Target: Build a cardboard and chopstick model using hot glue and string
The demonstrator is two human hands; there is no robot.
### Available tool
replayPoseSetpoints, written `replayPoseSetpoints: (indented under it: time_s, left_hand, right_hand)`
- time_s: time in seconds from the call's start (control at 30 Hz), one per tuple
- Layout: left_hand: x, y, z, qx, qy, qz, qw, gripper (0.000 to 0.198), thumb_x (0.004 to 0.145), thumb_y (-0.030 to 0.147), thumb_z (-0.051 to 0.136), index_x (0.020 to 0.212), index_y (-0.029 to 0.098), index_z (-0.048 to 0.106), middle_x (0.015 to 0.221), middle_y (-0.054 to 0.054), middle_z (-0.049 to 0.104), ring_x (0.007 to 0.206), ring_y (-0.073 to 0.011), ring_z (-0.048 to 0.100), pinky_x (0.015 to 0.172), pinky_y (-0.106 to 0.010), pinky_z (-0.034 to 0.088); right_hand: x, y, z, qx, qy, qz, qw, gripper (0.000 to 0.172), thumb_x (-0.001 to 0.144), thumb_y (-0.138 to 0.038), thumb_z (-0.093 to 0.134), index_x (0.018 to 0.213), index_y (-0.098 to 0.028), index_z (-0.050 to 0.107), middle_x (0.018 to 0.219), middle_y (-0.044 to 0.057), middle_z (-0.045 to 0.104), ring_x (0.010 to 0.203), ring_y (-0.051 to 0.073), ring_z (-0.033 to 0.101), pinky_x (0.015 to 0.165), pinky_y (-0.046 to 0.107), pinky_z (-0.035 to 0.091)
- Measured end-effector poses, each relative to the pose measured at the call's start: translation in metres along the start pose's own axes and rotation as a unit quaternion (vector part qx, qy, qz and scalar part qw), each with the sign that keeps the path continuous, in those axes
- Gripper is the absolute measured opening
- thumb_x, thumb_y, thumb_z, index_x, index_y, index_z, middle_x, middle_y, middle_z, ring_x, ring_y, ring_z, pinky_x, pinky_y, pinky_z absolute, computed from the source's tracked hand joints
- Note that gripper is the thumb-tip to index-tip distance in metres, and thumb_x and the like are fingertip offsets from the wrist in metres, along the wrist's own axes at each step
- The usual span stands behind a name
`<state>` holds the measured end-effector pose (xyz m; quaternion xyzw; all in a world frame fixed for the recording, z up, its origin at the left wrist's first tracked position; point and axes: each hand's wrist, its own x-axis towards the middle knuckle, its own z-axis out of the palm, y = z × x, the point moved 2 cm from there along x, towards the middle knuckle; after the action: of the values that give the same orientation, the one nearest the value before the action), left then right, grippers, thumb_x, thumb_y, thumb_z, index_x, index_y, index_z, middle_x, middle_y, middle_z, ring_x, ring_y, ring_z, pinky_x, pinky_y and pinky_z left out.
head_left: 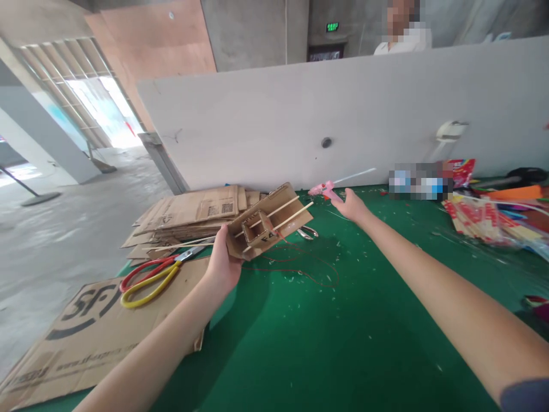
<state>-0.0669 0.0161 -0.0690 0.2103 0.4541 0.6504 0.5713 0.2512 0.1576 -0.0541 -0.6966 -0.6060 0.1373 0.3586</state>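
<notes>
My left hand (225,263) grips the near end of a cardboard construction (274,220), raised over the green tabletop. Two thin wooden sticks (291,217) run along it, and a small open cardboard box (258,229) sits on its middle. A thin red wire trails from it down to the table. Farther off to the right, my right hand (352,207) is closed on the handle of a pink glue gun (322,189), its nozzle pointing left. A clear glue stick (355,174) juts out of the gun's back.
Scissors with red and yellow handles (152,280) lie on a cardboard sheet (81,349) at left, before a cardboard stack (189,214). Metal pliers (307,232) lie behind the construction. Packets (472,220) crowd the right. A white partition (257,126) edges the table; a person (405,40) is behind it.
</notes>
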Motion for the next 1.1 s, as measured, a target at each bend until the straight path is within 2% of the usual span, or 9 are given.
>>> replayPoseSetpoints:
  time_s: [0.1,0.23,0.33,0.43,0.5,0.6,0.73,0.9,1.1]
  left_hand:
    - [-0.005,0.0,0.004,-0.007,0.008,0.015,1.0,0.032,0.088,0.048,0.051,0.107,0.025,0.065,0.109,0.0,0.073,0.101,-0.0207,0.067,0.073,-0.03,0.057]
    - [-0.014,0.003,0.01,0.001,-0.075,-0.019,0.997,0.032,0.086,0.046,0.057,0.108,0.023,0.064,0.106,-0.003,0.072,0.093,-0.0197,0.068,0.083,-0.034,0.057]
    - [-0.02,0.005,0.012,0.015,-0.166,-0.004,0.986,0.039,0.08,0.042,0.066,0.113,0.022,0.061,0.112,-0.006,0.07,0.104,-0.0215,0.066,0.097,-0.038,0.051]
    - [-0.024,0.006,0.012,0.036,-0.248,0.046,0.967,0.05,0.073,0.033,0.074,0.119,0.023,0.058,0.122,-0.007,0.066,0.117,-0.0252,0.06,0.103,-0.041,0.046]
    - [-0.024,0.005,0.009,0.063,-0.269,0.063,0.959,0.059,0.066,0.029,0.079,0.12,0.024,0.056,0.119,-0.007,0.067,0.114,-0.0267,0.061,0.1,-0.041,0.047]
    - [-0.021,-0.003,0.003,0.091,-0.262,0.06,0.959,0.064,0.061,0.026,0.081,0.12,0.023,0.054,0.112,-0.006,0.067,0.107,-0.0257,0.064,0.094,-0.04,0.049]
    - [-0.012,-0.015,-0.007,0.183,-0.225,0.094,0.952,0.067,0.06,0.024,0.084,0.118,0.023,0.049,0.118,-0.007,0.061,0.103,-0.0233,0.064,0.091,-0.039,0.051]
    - [-0.004,-0.011,-0.019,0.366,-0.142,0.139,0.909,0.065,0.052,0.026,0.089,0.107,0.021,0.055,0.116,-0.01,0.062,0.107,-0.03,0.062,0.096,-0.043,0.047]
    - [-0.002,0.006,-0.03,0.401,-0.178,0.141,0.887,0.066,0.058,0.027,0.086,0.118,0.024,0.058,0.11,-0.006,0.067,0.116,-0.0321,0.057,0.102,-0.041,0.043]
  right_hand:
    - [0.025,0.004,0.019,-0.001,-0.005,0.027,1.0,0.064,0.081,-0.035,0.066,0.131,0.001,0.047,0.132,0.033,0.052,0.124,0.04,0.053,0.096,0.045,0.043]
    - [0.032,0.005,0.031,0.018,-0.014,0.018,1.0,0.034,0.073,-0.014,0.066,0.106,-0.008,0.063,0.114,0.025,0.066,0.113,0.036,0.059,0.093,0.041,0.043]
    - [0.019,0.008,0.026,0.052,-0.002,-0.004,0.999,0.021,0.068,-0.008,0.062,0.089,-0.013,0.063,0.099,0.018,0.069,0.104,0.03,0.062,0.087,0.036,0.044]
    - [-0.003,0.007,0.01,0.113,0.009,-0.008,0.994,0.022,0.071,-0.015,0.058,0.092,-0.015,0.058,0.087,0.01,0.066,0.082,0.02,0.064,0.066,0.029,0.047]
    - [-0.021,0.002,-0.004,0.16,-0.001,-0.009,0.987,0.023,0.072,-0.02,0.054,0.095,-0.017,0.053,0.078,0.005,0.062,0.065,0.015,0.06,0.051,0.024,0.043]
    - [-0.05,-0.011,-0.022,0.246,-0.036,-0.015,0.968,0.016,0.07,-0.023,0.053,0.085,-0.021,0.048,0.063,-0.003,0.052,0.05,0.01,0.05,0.037,0.02,0.031]
    - [-0.081,-0.02,-0.032,0.368,-0.074,0.025,0.927,0.018,0.067,-0.026,0.061,0.083,-0.02,0.053,0.057,-0.005,0.046,0.045,0.008,0.043,0.034,0.018,0.021]
    - [-0.089,-0.013,-0.024,0.324,-0.074,0.058,0.942,0.023,0.07,-0.027,0.063,0.091,-0.019,0.059,0.054,-0.006,0.045,0.045,0.009,0.041,0.035,0.019,0.022]
    - [-0.091,-0.019,-0.034,0.266,-0.097,-0.018,0.959,0.024,0.076,-0.032,0.06,0.094,-0.017,0.062,0.051,-0.004,0.049,0.043,0.01,0.041,0.038,0.021,0.026]
